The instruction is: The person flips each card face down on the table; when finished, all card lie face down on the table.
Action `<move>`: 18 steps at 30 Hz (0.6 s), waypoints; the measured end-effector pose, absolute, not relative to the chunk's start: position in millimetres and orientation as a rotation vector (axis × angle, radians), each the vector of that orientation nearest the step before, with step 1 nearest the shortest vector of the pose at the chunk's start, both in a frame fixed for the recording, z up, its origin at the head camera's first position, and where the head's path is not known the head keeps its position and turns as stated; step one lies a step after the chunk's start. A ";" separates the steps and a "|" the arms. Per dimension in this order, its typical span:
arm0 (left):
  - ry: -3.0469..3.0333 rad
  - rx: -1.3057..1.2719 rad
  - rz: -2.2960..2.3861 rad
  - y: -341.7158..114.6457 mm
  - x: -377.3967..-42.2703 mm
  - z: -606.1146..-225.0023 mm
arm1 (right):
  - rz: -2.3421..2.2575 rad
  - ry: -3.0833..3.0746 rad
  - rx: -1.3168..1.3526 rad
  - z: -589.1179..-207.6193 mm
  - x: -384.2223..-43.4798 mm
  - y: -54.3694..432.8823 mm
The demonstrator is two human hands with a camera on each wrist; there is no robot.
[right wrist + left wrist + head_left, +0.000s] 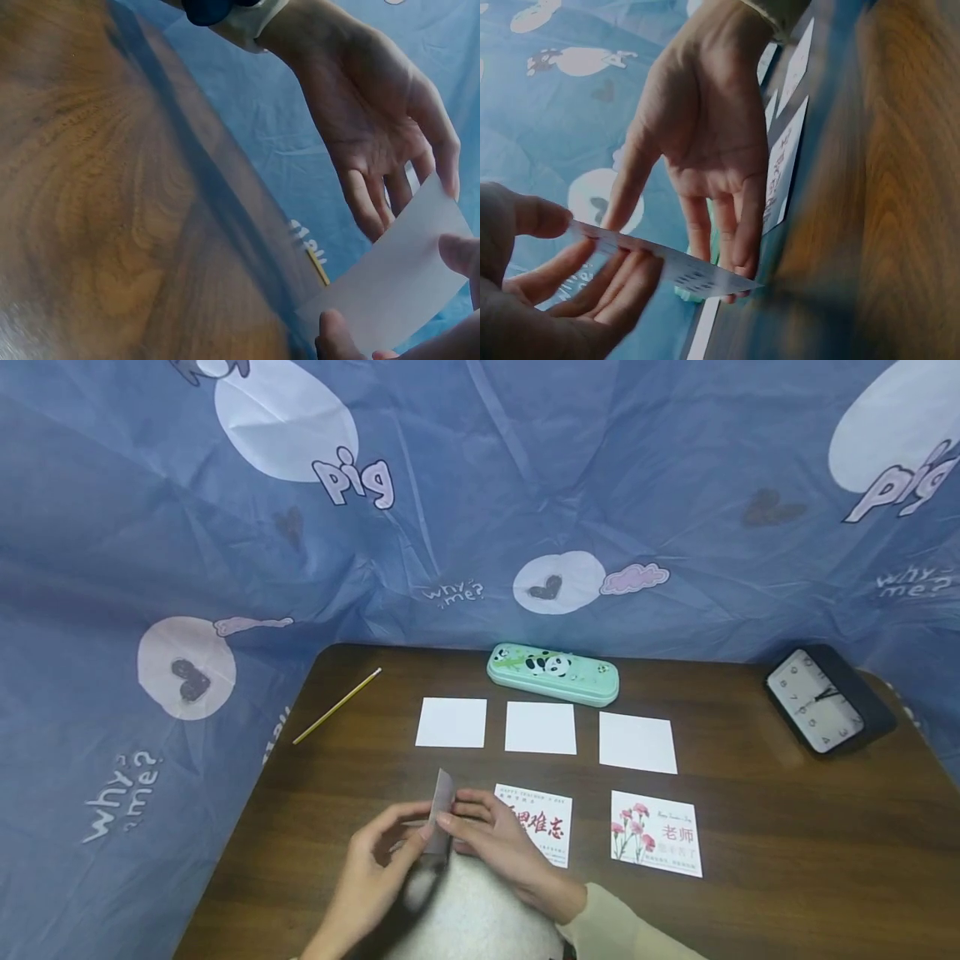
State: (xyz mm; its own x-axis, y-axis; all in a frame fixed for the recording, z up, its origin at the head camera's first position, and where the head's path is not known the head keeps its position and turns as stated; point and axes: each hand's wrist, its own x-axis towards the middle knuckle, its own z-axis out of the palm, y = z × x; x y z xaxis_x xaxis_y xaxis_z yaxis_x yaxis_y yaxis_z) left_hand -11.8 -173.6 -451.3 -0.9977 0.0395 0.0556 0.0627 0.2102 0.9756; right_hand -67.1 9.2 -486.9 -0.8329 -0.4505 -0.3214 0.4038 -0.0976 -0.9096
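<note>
A square card stands on edge between my two hands above the near part of the table. My left hand pinches its left side between thumb and fingers. My right hand holds the other side, the thumb near the top edge. In the right wrist view the card's face is plain white; in the left wrist view small print shows on the other face. Right of my hands lie a card with red lettering, partly covered by my right hand, and a card with pink flowers.
Three blank white cards lie in a row farther back. Behind them is a mint pencil case with pandas. A yellow pencil lies at the left, and a black clock stands at the right. Blue printed cloth hangs behind the table.
</note>
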 end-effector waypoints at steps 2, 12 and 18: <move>-2.365 -0.145 -1.978 -173.9 -12.4 -451.8 | -1.995 1.631 -0.046 -485.4 -68.1 10.0; -2.218 0.099 -1.990 -178.9 -22.2 -451.5 | -1.983 1.741 -0.019 -483.7 -77.2 25.0; -2.286 0.225 -1.880 -188.8 -29.5 -458.5 | -1.964 1.787 0.031 -480.9 -79.4 32.2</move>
State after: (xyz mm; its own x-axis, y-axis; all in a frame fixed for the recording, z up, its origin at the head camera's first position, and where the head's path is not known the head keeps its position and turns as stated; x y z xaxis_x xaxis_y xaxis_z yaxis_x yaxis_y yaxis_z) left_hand -29.5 -188.8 -458.5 -0.9736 -0.2250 0.0372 -0.0069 0.1923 0.9813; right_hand -79.4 32.2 -480.9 -0.8839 -0.3310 -0.3305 0.3602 -0.0311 -0.9323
